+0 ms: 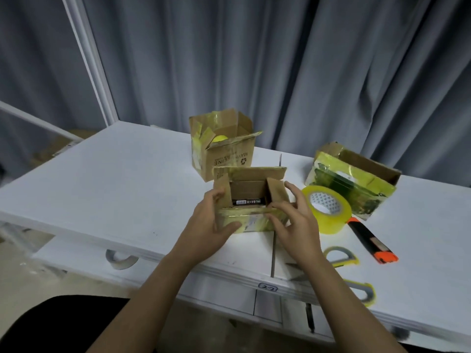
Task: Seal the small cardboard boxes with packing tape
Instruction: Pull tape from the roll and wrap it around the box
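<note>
The white worktop (pixel 114 179) carries three cardboard boxes. The near box (pixel 251 200), flaps open, sits between both hands. The left hand (pixel 211 220) grips its left wall; the right hand (pixel 293 217) curls fingers (pixel 276 208) onto the right flap. Best fold side flaps flat first, then reach right for the tape roll (pixel 327 208).

Head view looks forward and down, seemingly close over the table (pixel 102 179).
</note>
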